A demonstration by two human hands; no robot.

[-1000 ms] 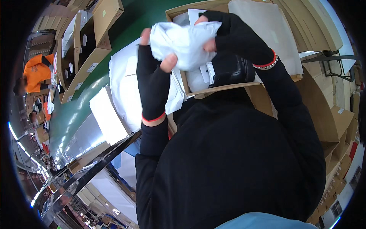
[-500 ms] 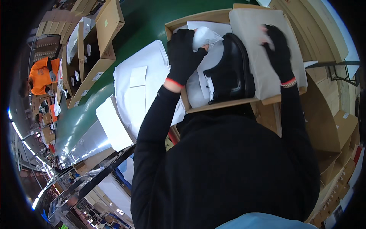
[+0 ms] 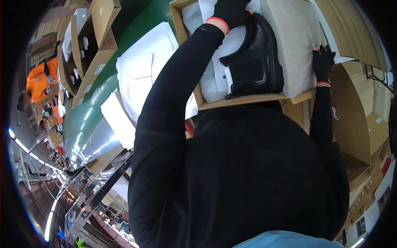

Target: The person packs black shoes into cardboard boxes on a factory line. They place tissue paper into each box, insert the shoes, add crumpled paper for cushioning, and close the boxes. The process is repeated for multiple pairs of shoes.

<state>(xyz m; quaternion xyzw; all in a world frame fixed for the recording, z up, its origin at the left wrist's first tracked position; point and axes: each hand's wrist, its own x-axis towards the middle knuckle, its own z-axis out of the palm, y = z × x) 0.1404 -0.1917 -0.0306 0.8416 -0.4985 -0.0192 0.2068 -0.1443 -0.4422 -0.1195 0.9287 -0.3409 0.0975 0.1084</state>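
A black ankle boot [image 3: 262, 62] lies on its side in an open cardboard shoebox [image 3: 198, 97]. White tissue paper [image 3: 214, 84] lines the box around it. My left hand [image 3: 232, 12], in a black fingerless glove, is at the far end beside the boot's toe. It is closed on a wad of white tissue paper [image 3: 255, 5], partly hidden by the fingers and cut off by the upper edge. My right hand [image 3: 323, 65], gloved alike, has its fingers bent at the right edge of a greyish paper sheet [image 3: 293, 49] spread over the right half of the box.
Stacked white paper sheets [image 3: 138, 58] lie left of the box, with small white cards [image 3: 143, 66] on top. Open cartons [image 3: 93, 53] stand farther left, near a person in orange [image 3: 39, 82]. Flattened cardboard [image 3: 347, 29] and a large carton [image 3: 351, 120] are at the right.
My left hand has moved farther away and right, toward the boot's toe, with the wad. My right hand has come down from above the sheet to its right edge.
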